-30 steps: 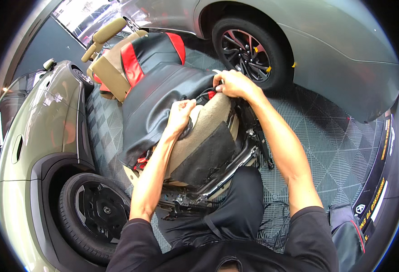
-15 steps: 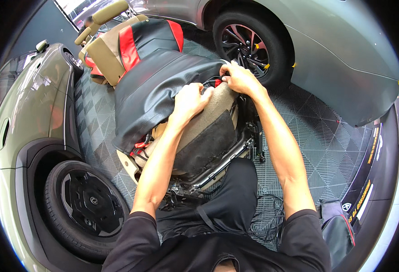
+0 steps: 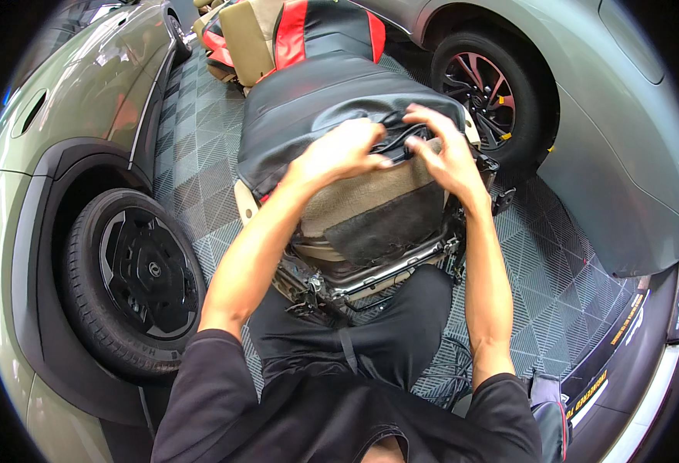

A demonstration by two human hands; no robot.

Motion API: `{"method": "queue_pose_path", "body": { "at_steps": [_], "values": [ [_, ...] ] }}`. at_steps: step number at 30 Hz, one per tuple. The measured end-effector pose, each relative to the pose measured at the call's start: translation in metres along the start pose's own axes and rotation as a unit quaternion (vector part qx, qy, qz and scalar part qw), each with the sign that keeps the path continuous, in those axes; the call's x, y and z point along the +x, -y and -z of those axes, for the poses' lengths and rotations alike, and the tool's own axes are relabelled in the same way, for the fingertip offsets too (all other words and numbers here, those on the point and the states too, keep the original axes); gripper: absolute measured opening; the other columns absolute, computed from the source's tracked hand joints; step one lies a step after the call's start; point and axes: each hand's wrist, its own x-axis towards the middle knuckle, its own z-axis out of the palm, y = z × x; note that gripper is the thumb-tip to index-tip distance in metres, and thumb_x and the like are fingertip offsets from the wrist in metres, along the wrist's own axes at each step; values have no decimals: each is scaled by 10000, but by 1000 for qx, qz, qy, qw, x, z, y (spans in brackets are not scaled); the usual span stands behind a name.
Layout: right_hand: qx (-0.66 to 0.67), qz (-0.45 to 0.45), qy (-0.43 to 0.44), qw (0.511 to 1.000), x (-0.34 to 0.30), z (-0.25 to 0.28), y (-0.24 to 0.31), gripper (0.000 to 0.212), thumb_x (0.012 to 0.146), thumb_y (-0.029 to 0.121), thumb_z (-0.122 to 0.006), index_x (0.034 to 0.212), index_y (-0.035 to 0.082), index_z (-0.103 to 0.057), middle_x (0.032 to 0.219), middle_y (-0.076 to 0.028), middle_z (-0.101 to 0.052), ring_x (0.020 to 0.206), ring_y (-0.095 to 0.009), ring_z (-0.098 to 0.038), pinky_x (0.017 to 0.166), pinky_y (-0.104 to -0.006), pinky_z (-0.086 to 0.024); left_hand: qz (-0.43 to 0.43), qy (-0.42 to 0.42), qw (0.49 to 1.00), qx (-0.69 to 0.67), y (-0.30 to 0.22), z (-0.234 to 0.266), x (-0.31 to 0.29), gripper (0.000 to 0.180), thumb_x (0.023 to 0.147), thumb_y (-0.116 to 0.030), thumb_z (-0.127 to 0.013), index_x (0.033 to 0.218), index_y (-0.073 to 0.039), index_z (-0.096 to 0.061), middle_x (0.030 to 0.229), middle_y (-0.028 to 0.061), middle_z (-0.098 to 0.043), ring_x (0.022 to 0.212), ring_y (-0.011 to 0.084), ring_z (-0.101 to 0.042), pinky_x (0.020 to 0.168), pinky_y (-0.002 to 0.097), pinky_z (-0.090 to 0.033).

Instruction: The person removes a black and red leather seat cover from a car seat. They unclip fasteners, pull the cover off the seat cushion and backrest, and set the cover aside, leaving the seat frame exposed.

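A black leather-look seat cover (image 3: 301, 108) with red panels lies over a tan car seat, its loose front edge bunched up between my hands. My left hand (image 3: 343, 154) curls around the folded edge, thumb toward me. Opposite it, my right hand (image 3: 451, 158) is by the same fold, with thumb and fingers apart. Dark folds and cords of the cover show between the hands. Below them are the seat's tan fabric underside (image 3: 374, 189), a dark patch (image 3: 389, 224) and the metal seat frame (image 3: 389, 279). Both hands are slightly blurred.
A green car with a black wheel (image 3: 150, 266) stands close on my left. Ahead to the right is a grey car with a spoked wheel (image 3: 478, 96). Black cables (image 3: 449, 374) lie on the grey tiled floor (image 3: 540, 255) beside my leg. Another tan seat back (image 3: 247, 46) stands behind.
My right fingers have gone from a pinch on the cover's edge to spread apart. My left hand has moved closer to it. The view has shifted, with the seat now higher and farther right.
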Motion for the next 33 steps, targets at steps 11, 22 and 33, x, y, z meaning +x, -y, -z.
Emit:
{"method": "queue_pose_path", "body": {
  "at_steps": [11,22,33],
  "values": [
    [-177,103,26,978,-11,-36,10,279,783,160,-825,1057,133,-777,1166,3,-743,1300,-252,-574,1200,-516,-302,165,-179,967,79,26,8,-152,552,692,-214,-908,1154,-60,-647,1098,112,-607,1069,327,-591,936,411,-513],
    [121,-22,-237,964,-7,-97,-16,82,968,26,-702,1013,-24,-748,910,-42,-758,881,-113,-681,844,-243,-514,62,-330,938,86,42,-23,-164,186,803,-82,-822,964,-49,-735,1038,76,-699,1004,255,-660,846,369,-546],
    [208,-45,-378,901,-9,-101,-25,93,977,44,-712,1007,-29,-761,938,-42,-750,878,-107,-672,844,-252,-530,32,-369,929,17,44,-27,-162,167,845,-19,-808,972,-13,-700,997,94,-709,857,249,-674,737,338,-542]
  ]
}}
